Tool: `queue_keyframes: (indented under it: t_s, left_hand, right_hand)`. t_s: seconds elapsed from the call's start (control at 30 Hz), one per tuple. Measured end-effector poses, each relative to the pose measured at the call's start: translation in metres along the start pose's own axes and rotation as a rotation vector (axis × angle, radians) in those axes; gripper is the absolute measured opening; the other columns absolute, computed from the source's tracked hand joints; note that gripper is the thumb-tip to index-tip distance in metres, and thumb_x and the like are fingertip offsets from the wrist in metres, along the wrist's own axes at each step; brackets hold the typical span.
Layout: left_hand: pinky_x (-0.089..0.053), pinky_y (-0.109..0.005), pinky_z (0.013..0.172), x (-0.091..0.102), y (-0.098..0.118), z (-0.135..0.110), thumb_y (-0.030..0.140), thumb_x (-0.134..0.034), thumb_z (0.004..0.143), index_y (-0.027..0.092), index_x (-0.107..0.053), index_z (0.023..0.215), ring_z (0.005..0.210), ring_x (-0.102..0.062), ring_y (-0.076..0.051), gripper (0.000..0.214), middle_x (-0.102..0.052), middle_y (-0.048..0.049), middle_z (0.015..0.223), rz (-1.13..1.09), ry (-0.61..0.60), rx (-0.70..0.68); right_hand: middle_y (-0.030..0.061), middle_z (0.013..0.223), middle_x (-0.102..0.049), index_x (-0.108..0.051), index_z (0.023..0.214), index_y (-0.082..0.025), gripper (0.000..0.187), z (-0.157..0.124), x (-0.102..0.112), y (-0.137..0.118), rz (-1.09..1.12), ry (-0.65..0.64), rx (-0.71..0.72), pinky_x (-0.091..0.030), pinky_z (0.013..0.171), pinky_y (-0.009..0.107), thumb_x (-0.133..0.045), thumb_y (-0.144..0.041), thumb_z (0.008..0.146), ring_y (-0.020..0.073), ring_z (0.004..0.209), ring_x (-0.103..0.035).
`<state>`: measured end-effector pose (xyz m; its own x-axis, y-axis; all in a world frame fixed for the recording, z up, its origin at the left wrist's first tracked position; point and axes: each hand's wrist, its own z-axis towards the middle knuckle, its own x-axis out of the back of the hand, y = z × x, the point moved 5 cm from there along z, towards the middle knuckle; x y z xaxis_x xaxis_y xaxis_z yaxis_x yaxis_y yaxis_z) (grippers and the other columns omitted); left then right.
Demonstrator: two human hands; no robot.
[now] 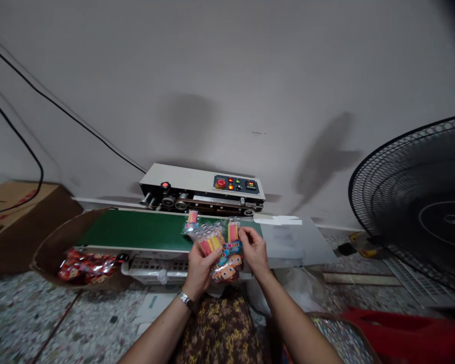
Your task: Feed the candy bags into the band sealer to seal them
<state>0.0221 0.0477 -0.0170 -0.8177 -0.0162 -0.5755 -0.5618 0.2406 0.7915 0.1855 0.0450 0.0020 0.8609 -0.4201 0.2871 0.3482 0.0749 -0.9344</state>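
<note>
My left hand (201, 264), with a metal watch at the wrist, grips a fanned bunch of small clear packets (212, 243) holding pink and yellow sticks. The fingers of my right hand (255, 251) are closed on the edge of a single packet (233, 232) just beside the bunch. Below and between the hands hang printed packets (227, 269) with orange cartoon faces and blue lettering. Another packet (192, 220) stands near the green conveyor belt (140, 230), just beyond my left hand. The hands partly cover the lower packets.
Behind the belt is a band sealing machine (185, 178) with lit buttons. A brown container (45, 253) with red packets sits at left, beside a cardboard box (18, 217). A white basket (147, 273) is under the belt. A large black fan (420, 212) stands at right.
</note>
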Motion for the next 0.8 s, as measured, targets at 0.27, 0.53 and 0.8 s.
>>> queue_keyframes:
  t_s: [0.27,0.53,0.8]
  left_hand:
    - [-0.050,-0.030,0.070,0.016,-0.005,0.002,0.020,-0.076,0.057,0.016,-0.055,0.097,0.074,-0.064,-0.017,0.045,-0.067,-0.0056,0.091,0.020,0.031,0.029]
    - [-0.051,-0.032,0.071,0.011,-0.004,0.002,0.021,-0.077,0.056,0.015,-0.054,0.098,0.075,-0.064,-0.019,0.048,-0.066,-0.0069,0.092,0.055,0.016,0.046]
    - [-0.050,-0.034,0.073,0.005,-0.002,0.000,0.019,-0.075,0.058,0.015,-0.055,0.099,0.077,-0.064,-0.020,0.046,-0.067,-0.0089,0.094,0.006,-0.026,0.068]
  right_hand:
    - [0.0048,0.073,-0.063,-0.060,0.087,-0.015,0.033,0.057,0.085,0.082,-0.551,0.209,-0.223,-0.038,0.057,0.023,-0.038,-0.040,0.084,0.0155,0.063,-0.056]
    - [0.0051,0.069,-0.063,-0.064,0.077,-0.018,0.023,0.081,0.065,0.102,-0.736,0.110,-0.278,-0.037,0.057,0.023,-0.045,-0.029,0.081,0.0162,0.063,-0.057]
    - [0.0094,0.099,-0.060,-0.057,0.107,-0.017,0.031,0.057,0.031,0.039,-0.501,0.001,0.025,-0.042,0.076,0.028,-0.046,-0.032,0.081,0.0182,0.084,-0.056]
